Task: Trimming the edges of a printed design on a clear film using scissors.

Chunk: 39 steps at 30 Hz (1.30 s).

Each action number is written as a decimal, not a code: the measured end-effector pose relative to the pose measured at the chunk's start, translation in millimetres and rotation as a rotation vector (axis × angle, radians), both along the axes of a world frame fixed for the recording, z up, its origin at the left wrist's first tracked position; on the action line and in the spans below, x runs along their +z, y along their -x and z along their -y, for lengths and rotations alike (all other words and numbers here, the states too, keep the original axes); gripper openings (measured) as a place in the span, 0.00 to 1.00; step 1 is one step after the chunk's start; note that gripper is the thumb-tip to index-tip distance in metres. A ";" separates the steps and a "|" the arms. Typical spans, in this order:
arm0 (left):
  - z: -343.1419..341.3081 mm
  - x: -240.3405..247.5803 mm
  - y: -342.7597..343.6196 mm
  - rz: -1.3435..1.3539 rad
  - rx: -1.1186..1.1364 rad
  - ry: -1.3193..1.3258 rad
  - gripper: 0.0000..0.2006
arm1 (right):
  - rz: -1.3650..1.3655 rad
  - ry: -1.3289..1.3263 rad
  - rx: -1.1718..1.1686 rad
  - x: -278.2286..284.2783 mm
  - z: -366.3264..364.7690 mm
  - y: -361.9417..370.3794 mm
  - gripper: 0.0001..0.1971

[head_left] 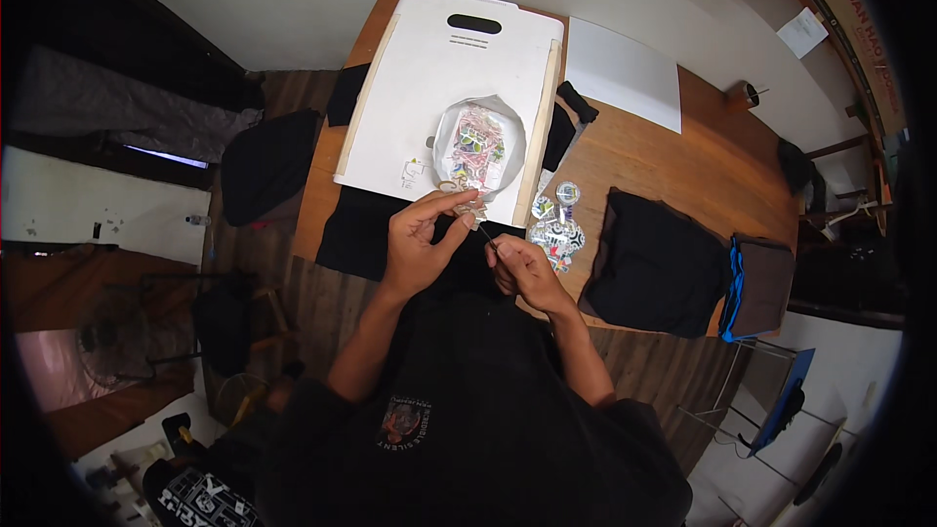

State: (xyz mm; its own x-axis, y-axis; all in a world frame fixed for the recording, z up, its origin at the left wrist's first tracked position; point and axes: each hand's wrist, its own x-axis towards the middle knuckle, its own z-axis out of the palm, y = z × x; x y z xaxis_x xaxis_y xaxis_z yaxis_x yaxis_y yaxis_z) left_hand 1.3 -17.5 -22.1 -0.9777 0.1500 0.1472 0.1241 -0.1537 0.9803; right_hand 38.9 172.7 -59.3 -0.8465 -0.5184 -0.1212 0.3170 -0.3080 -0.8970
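My left hand (420, 246) is closed, pinching a small patterned piece (472, 207) between thumb and fingertips at the near edge of a white board. My right hand (525, 271) grips a thin dark tool (488, 232), its tip close to that piece; the tool's exact kind is too small to make out. Just beyond my left fingertips sits a round white container (520, 151) on the board, with patterned cut pieces and pinkish strips (478, 132) inside. To the right of my right hand, several colourful patterned cut-outs (558, 239) lie on the table.
The white board (390, 88), with a slot handle, rests on a brown wooden table (625, 161). Folded black cloth (649, 263) and a dark folder-like stack (761, 283) lie at the right. A white sheet (625, 73) and a small cup (742, 96) are farther back.
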 end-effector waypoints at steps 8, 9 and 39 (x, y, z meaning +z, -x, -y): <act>2.4 5.9 -0.5 -0.009 -0.033 0.021 0.16 | 0.029 -0.015 0.018 11.7 -2.5 1.6 0.17; 2.0 6.7 -0.9 -0.006 -0.038 0.016 0.16 | 0.015 -0.027 0.024 9.6 -3.2 1.0 0.17; 0.7 6.7 -0.8 -0.015 -0.056 0.015 0.15 | 0.050 -0.038 0.034 14.6 -6.6 2.7 0.18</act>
